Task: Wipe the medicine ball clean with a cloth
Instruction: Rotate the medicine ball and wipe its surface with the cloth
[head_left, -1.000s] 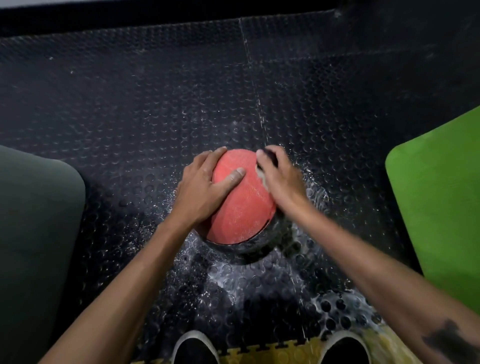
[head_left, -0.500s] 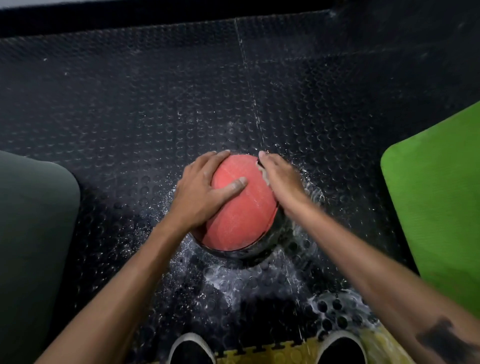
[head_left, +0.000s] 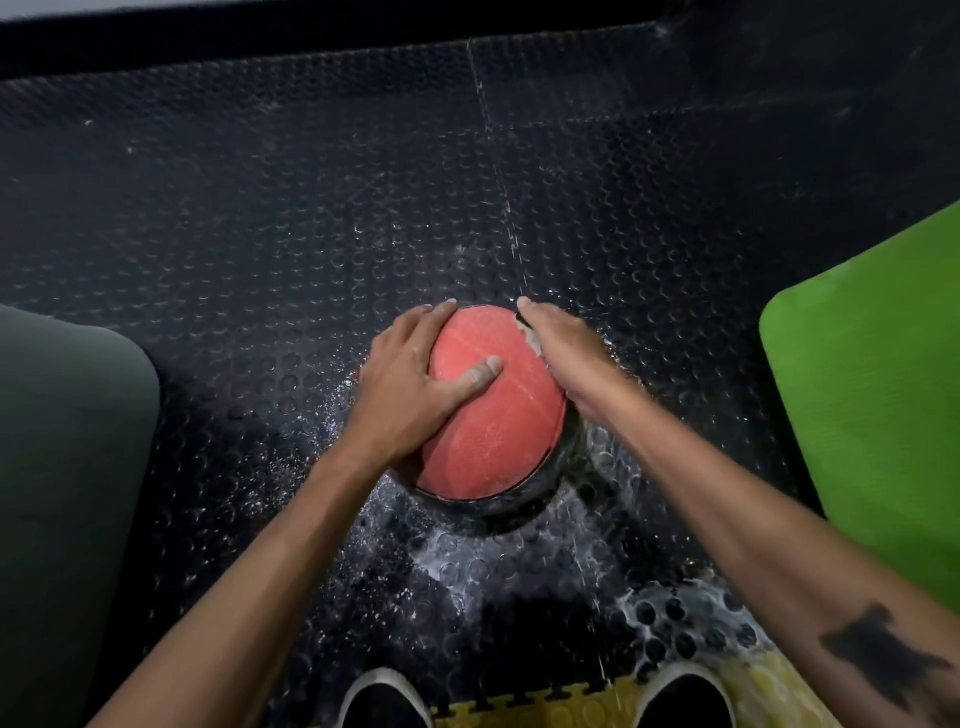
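Observation:
A red medicine ball with a black lower band sits on the wet, studded black floor mat. My left hand rests on the ball's left side, fingers spread over the top and thumb across the red face. My right hand lies on the ball's right upper side and presses a pale cloth against it. Only a thin edge of the cloth shows under the fingers; the rest is hidden.
A dark grey mat lies at the left and a bright green mat at the right. Water is splashed on the floor around the ball. My two shoes and a yellow foam tile are at the bottom edge.
My right hand with the cloth has slid from the ball's top front down over its right side. The left hand has kept its place on the ball.

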